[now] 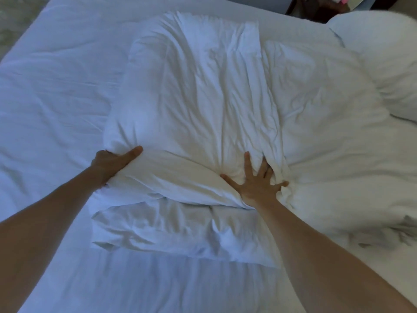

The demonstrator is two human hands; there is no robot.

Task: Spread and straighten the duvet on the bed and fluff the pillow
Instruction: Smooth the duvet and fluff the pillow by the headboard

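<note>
A white, wrinkled pillow (194, 105) lies across the middle of the bed. My left hand (112, 163) grips its near-left corner, thumb on top and fingers tucked under the fabric. My right hand (257, 181) presses flat into the pillow's near edge with fingers spread, denting it. The loose open end of the pillowcase (171, 229) lies folded and flat in front of my hands. The white duvet (338, 168) bunches in a rumpled mass to the right, touching the pillow.
The white bed sheet (52, 93) covers the left and near part of the bed. A second white pillow (383, 57) sits at the far right. Dark furniture (316, 7) stands beyond the bed's far edge, and pale floor (15, 21) shows at the far left.
</note>
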